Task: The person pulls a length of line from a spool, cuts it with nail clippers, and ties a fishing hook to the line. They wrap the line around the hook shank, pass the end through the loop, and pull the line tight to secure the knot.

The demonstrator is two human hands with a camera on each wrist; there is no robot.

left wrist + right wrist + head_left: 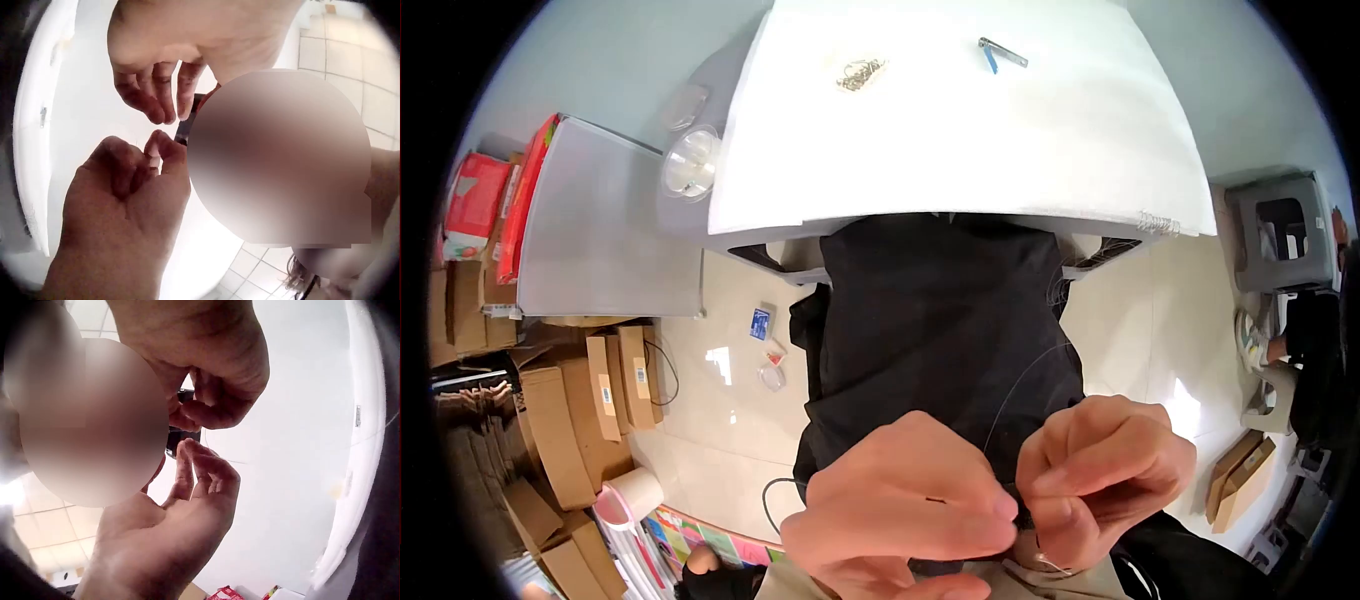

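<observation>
In the head view my left hand (900,510) pinches a tiny dark fish hook (936,500), mostly hidden by the fingers. Close on its right, my right hand (1110,470) has curled fingers, with thumb and forefinger pinching thin clear fishing line (1055,568). More of the line crosses the black cloth over the lap. From the left wrist, the left hand (200,44) shows above and the right hand (125,200) below, fingertips near each other. The right wrist view puts the right hand (212,362) on top and the left hand (169,531) underneath.
On the white table (960,150) lie a pile of small hooks (862,73), a nail clipper (1003,53) and coiled line (1160,222) at the near edge. Clear plastic tubs (692,163) stand left of it. Cardboard boxes (560,430) fill the left; a grey stool (1280,235) stands right.
</observation>
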